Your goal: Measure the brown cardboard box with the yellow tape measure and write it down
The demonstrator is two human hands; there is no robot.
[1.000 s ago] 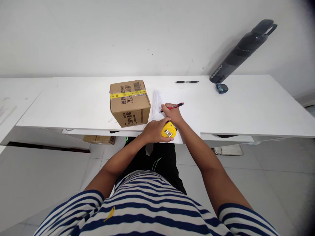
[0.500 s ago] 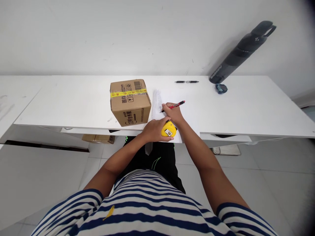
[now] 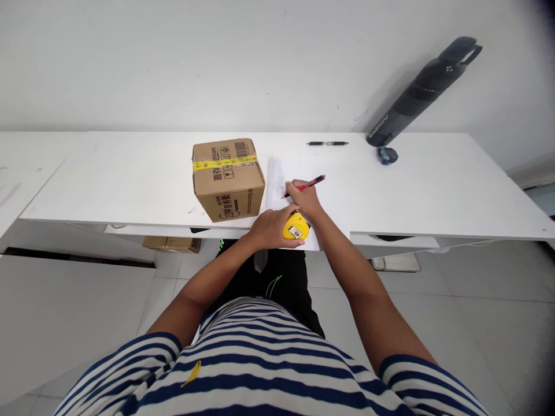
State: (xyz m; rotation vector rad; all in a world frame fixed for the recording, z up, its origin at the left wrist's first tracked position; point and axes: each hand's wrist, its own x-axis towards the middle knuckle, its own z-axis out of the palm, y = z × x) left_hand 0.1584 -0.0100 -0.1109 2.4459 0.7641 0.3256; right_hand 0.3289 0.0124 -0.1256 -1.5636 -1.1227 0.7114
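My right hand [image 3: 303, 197] grips a red and black pen [image 3: 313, 182], its tip down on a white sheet of paper [image 3: 274, 173] with faint writing. Just below it, my left hand [image 3: 272, 227] is closed around a yellow tape measure [image 3: 296, 226], resting over the paper at the table's front edge. The fingertips of the left hand lie close to the right hand. A taped brown cardboard box [image 3: 228, 180] stands to the left of the paper, near my left hand.
On the white table [image 3: 411, 196] a black pen [image 3: 327, 143] lies towards the back. A dark bottle [image 3: 418, 95] stands at the back right, with a dark watch [image 3: 387, 155] in front of it. Below the table, another cardboard box [image 3: 171, 244] shows at left.
Both hands stay in nearly the same place, still holding the pen and tape measure. The whole view has shifted very slightly.
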